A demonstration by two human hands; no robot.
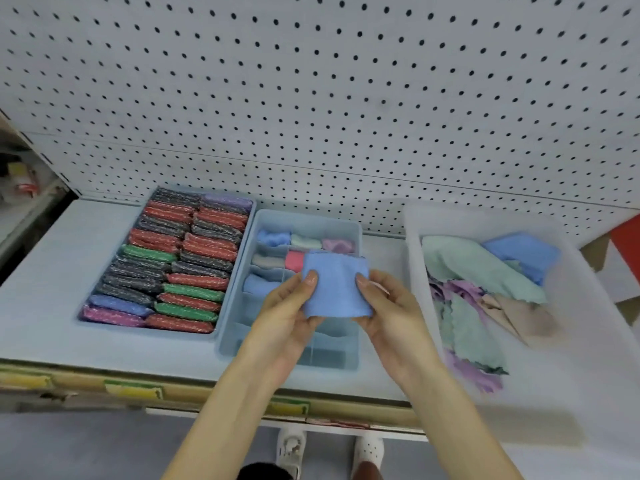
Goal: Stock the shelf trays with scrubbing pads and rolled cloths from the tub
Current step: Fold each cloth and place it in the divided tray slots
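A folded blue cloth [335,284] is held over the divided blue tray [349,227]. My left hand [287,308] pinches its left edge and my right hand [386,306] pinches its right edge. The tray's far compartments hold several rolled cloths [304,241] in blue, green, purple, grey and pink; the near compartments are partly hidden by my hands. To its left, a second blue tray [227,271] is packed with scrubbing pads [180,265] in red, dark grey, green, blue and purple. At the right, a clear tub [412,258] holds loose cloths [481,292].
All three containers sit on a pale shelf [52,271] backed by a white pegboard [329,98]. The shelf's front edge [138,386] carries yellow price labels. My feet in white shoes [291,445] show below. A neighbouring shelf unit [20,188] stands at the far left.
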